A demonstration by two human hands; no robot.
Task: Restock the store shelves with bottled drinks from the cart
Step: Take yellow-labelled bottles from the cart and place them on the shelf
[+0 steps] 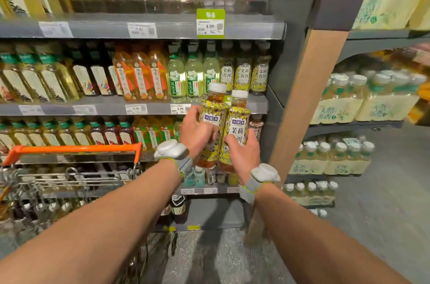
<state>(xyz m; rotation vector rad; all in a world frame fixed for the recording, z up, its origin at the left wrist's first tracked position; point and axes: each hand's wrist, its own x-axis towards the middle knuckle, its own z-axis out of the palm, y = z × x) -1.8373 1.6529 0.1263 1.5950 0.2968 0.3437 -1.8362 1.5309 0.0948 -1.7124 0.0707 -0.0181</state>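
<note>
Before the middle shelf [109, 109], right end: two bottles held up for placing.
Fingers of the left hand [197, 131] and right hand [243, 152] each wrap one bottle; the left bottle [210, 118] touches the right bottle [239, 125], both upright. Recommend seating them singly in the matching row [244, 74], labels outward.

A green price tag [210, 23] reads 4.99, with white price labels [136, 109] lower down; a brown post [307, 102], perhaps cardboard-clad, stands on the grey floor [384, 225].
</note>
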